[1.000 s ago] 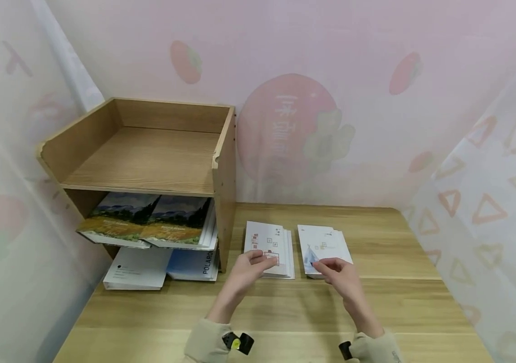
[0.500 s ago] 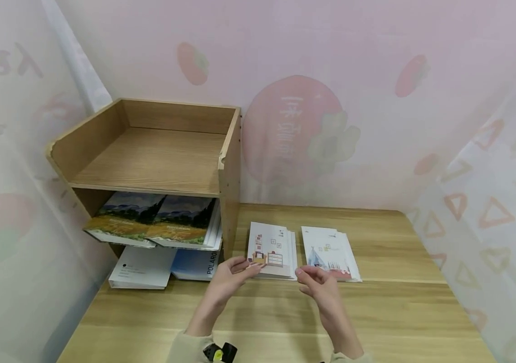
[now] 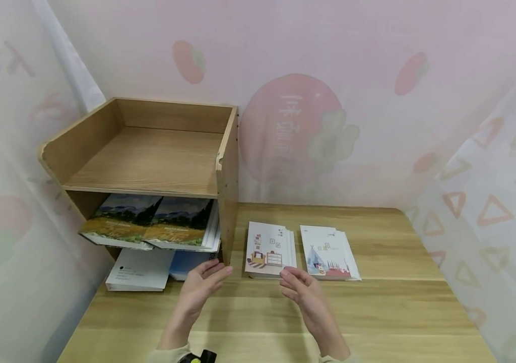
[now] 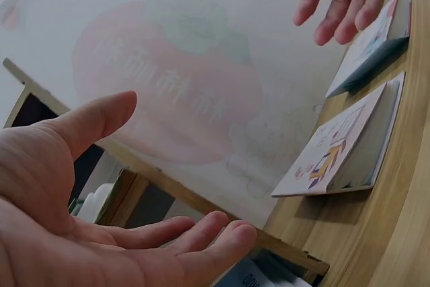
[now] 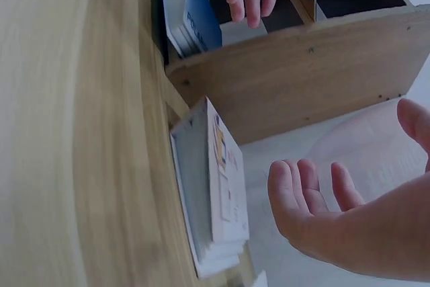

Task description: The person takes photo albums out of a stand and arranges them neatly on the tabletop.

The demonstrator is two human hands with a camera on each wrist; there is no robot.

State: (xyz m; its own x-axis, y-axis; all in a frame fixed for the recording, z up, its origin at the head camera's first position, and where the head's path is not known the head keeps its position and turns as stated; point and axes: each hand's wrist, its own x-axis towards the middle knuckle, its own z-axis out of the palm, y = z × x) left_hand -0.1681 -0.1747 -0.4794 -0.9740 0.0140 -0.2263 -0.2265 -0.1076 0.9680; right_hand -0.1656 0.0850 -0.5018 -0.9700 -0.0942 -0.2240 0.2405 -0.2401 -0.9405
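My left hand (image 3: 201, 287) hovers over the table in front of the shelf's right side, nearest the blue book lettered POLAROID (image 5: 191, 15) in the lower compartment. It holds nothing; in the left wrist view its thumb stands apart from the loosely bent fingers. My right hand (image 3: 305, 297) hangs just in front of a white illustrated book stack (image 3: 269, 249), its fingertips overlapping the near corner in the head view. Nothing lies between its fingers. To the right is a second stack (image 3: 328, 254) with a blue tent on its cover.
A wooden two-tier shelf (image 3: 227, 212) stands at left, its top tray bare. Landscape-cover photo albums (image 3: 178, 219) fill the middle level and stick out over the front. Beneath them a white binder (image 3: 140, 269) juts onto the table (image 3: 398, 302). Printed curtains surround the table.
Both hands have moved left and toward the person, away from the two book stacks. My left hand has come in front of the shelf; my right has left the tent-cover stack. The stacks stay put.
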